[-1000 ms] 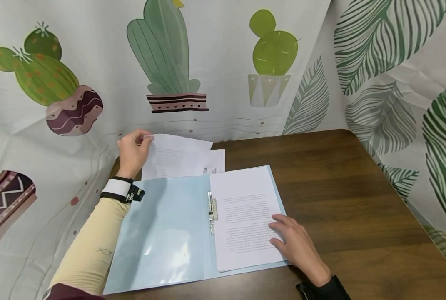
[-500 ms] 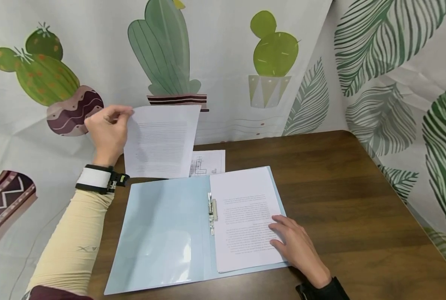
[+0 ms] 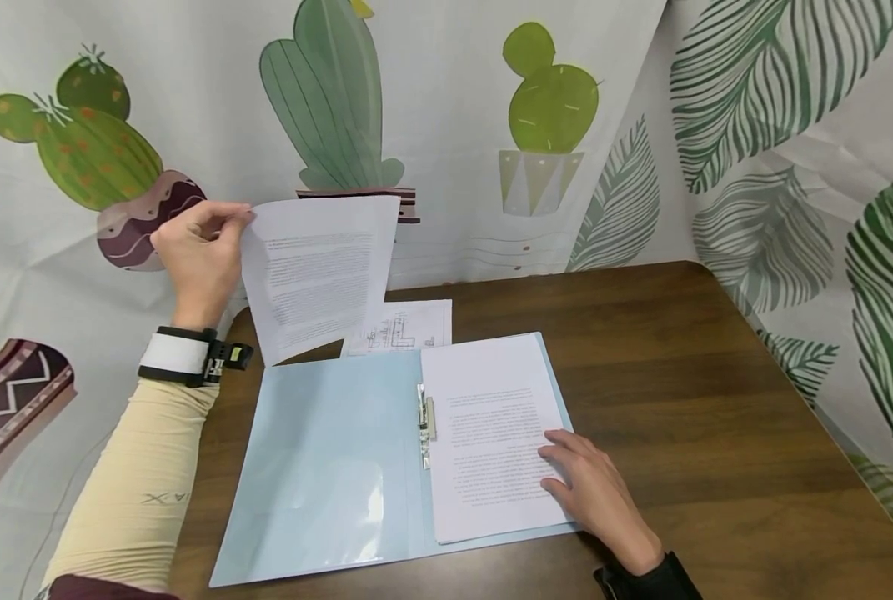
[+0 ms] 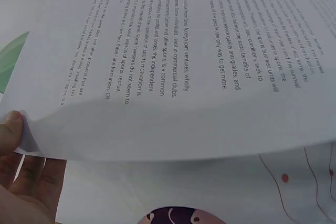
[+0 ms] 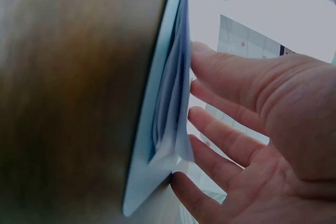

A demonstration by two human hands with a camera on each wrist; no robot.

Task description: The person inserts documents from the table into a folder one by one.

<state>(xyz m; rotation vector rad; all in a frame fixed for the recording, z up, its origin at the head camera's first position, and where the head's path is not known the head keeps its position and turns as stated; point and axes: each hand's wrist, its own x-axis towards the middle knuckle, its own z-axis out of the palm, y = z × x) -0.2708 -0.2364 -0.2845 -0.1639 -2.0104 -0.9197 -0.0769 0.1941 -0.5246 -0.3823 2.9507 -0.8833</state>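
Note:
My left hand [image 3: 202,258] pinches the upper left corner of a printed sheet of paper [image 3: 318,275] and holds it up behind the folder. In the left wrist view, the thumb [image 4: 13,129] lies on the face of the sheet, with fingers behind it. A light blue folder [image 3: 326,467] lies spread on the table, with a metal clip [image 3: 425,425] near its spine. On its right side is a stack of printed pages [image 3: 491,367]. The fingertips of my right hand [image 3: 596,492] rest on the right edge of that stack, fingers loosely spread, as the right wrist view also shows.
Behind the folder lies another sheet with a line drawing [image 3: 408,325], partly covered by the raised paper. The brown wooden table [image 3: 679,375] extends to the right. A curtain with cactus and leaf prints [image 3: 446,100] hangs along the back.
My left hand has lifted the printed sheet up and to the left, raising it off the drawing sheet, more of which now shows. The right hand has stayed in place.

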